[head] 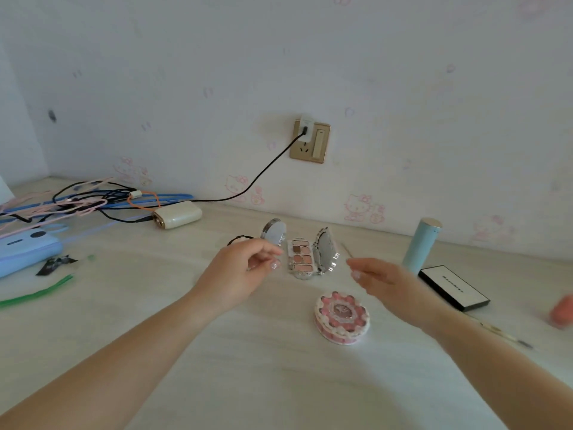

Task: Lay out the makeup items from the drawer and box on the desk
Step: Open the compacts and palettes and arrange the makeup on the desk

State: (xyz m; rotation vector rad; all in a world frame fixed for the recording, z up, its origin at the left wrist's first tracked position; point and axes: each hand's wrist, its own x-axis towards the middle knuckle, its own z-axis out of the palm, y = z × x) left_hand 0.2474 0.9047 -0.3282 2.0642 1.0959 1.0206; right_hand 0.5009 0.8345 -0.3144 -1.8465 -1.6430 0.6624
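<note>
Both hands empty, fingers loosely curled: left hand (248, 268) and right hand (384, 280) flanked open eyeshadow palette (299, 254) on bench (248, 352), likely spreading items for display.

eyeshadow palette (300, 255) open, lid upright | round compact (274, 232) open beside it | pink cake-shaped case (342, 317) closed, nearer

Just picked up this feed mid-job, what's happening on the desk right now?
A person is laying makeup out on a pale desk. Both hands are empty: the left hand hovers by an open round compact, the right hand just right of an open eyeshadow palette. A closed pink round case, a light blue tube and a black-and-white flat box already sit out. Cables lie at the far left.
</note>
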